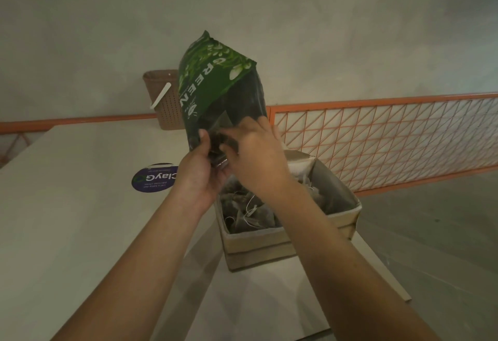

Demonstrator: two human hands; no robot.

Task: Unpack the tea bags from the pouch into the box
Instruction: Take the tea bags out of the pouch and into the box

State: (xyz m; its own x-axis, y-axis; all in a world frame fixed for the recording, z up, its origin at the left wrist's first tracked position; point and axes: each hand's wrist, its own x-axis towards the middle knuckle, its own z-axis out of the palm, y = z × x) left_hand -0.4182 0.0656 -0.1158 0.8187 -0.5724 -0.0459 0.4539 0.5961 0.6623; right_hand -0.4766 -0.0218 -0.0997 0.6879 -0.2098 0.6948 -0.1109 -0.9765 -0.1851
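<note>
Now I hold the green pouch (215, 84) upside down over the box (269, 241), my left hand (200, 176) and right hand (256, 157) both gripping its open end.

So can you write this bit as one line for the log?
left hand: holds pouch mouth | right hand: fingers inside pouch | box: tea bags inside

Green pouch (215, 90): inverted, frame centre, mouth down above box. Box (269, 243): beige, open, lower centre-right, holding strung tea bags (250, 211).
</note>
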